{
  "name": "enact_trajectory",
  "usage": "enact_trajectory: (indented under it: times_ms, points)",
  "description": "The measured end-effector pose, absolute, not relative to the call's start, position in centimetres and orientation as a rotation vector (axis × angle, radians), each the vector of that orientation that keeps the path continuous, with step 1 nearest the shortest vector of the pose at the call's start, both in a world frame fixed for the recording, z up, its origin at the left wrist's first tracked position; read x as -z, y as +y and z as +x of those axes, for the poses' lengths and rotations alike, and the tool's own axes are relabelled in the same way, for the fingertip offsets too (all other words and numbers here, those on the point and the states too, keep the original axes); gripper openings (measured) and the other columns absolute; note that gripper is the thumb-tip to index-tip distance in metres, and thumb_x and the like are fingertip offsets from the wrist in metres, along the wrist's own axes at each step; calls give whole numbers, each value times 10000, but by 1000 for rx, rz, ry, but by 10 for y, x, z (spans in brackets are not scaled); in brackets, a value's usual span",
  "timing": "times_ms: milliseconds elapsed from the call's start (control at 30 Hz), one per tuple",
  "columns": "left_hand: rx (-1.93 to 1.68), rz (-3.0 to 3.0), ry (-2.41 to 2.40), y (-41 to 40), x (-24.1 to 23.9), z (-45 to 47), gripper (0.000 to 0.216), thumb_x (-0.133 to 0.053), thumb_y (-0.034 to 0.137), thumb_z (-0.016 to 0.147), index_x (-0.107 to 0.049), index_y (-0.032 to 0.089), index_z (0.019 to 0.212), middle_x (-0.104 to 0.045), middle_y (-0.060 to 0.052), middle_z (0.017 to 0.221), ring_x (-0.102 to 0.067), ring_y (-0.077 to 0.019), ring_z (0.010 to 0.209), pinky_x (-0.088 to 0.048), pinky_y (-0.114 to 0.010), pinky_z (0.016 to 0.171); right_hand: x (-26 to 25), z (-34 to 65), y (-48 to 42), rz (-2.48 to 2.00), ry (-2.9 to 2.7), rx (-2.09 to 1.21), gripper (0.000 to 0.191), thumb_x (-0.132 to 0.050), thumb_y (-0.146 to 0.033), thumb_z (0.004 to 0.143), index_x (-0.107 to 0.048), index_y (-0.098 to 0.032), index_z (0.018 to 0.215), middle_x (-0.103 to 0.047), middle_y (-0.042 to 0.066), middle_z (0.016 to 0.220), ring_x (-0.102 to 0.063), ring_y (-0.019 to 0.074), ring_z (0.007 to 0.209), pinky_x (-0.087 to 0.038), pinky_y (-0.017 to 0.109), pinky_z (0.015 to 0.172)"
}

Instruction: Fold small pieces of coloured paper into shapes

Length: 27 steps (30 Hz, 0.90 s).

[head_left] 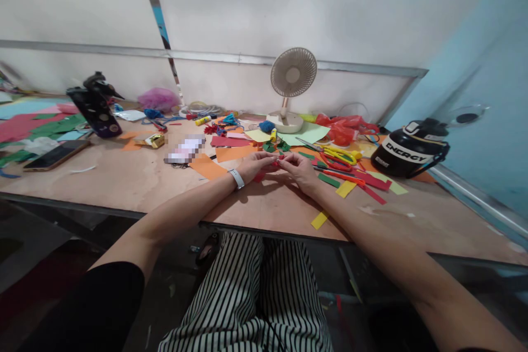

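Near the middle of the table, my left hand [258, 164] and my right hand [300, 171] meet with their fingertips pinched together. Between them is a small piece of red paper [280, 158], mostly hidden by the fingers. Just beyond the fingertips lie green paper pieces [270, 147] and a yellow glue stick [273, 135]. To the right of my right hand are scissors with yellow handles [339, 155] and scissors with red-orange handles [350, 175]. Orange paper [208, 167] lies left of my left wrist.
A small fan [292, 72] stands at the back against the white partition [247, 22]. A black jug [408, 148] is at right; a dark bottle [97, 107] and a phone [58, 155] are at left. Yellow strips [320, 220] lie near the table's front edge.
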State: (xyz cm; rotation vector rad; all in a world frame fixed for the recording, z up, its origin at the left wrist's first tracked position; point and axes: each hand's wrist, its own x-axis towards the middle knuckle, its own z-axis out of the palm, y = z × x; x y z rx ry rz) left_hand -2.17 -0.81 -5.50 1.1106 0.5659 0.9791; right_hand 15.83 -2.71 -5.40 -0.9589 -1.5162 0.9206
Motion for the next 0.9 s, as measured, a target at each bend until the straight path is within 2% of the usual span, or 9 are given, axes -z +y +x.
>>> enact_trajectory:
  times_ms: [167,300,467,700,800,900]
  points:
    - [-995,1155,575,-8,58,-21,438,-893,417,658,-735,101,917,-739,-71,860,-697,-148,773,-528,-316,846,51,155,-33,-988,-1521,-930,438,-817,-595,646,-593,-220,665,-626,12,768,-581,183,750,-508,343,719]
    - [-1062,1187,599,-5,61,-20,374,-875,396,691,-736,107,885,-729,-51,831,-675,-128,751,-519,-295,826,49,152,-35,-987,-1512,-936,437,-820,-594,648,-596,-220,678,-630,9,759,-598,184,751,-515,351,745]
    - [-1145,1199,611,-3,61,-18,299,-853,361,732,-722,113,835,-713,-31,789,-653,-106,733,-511,-261,810,49,150,-36,-957,-1475,-952,422,-808,-577,680,-612,-228,814,-684,22,833,-658,203,832,-532,373,820]
    - [-1177,1173,557,-10,55,-17,389,-854,446,713,-696,114,840,-725,-42,816,-685,-135,787,-532,-321,883,52,152,-33,-966,-1453,-879,447,-795,-574,702,-575,-246,910,-659,16,910,-650,188,832,-549,339,756]
    - [-1167,1154,546,-12,53,-18,383,-861,433,704,-689,116,834,-717,-27,785,-676,-112,734,-541,-295,842,52,153,-34,-986,-1477,-875,474,-843,-529,659,-563,-249,919,-642,11,906,-632,182,803,-545,318,689]
    - [-1139,1141,536,-15,52,-18,367,-865,403,704,-698,114,857,-719,-28,786,-674,-103,703,-545,-272,800,50,151,-38,-973,-1515,-914,450,-816,-558,681,-579,-243,896,-648,20,893,-631,186,801,-550,332,707]
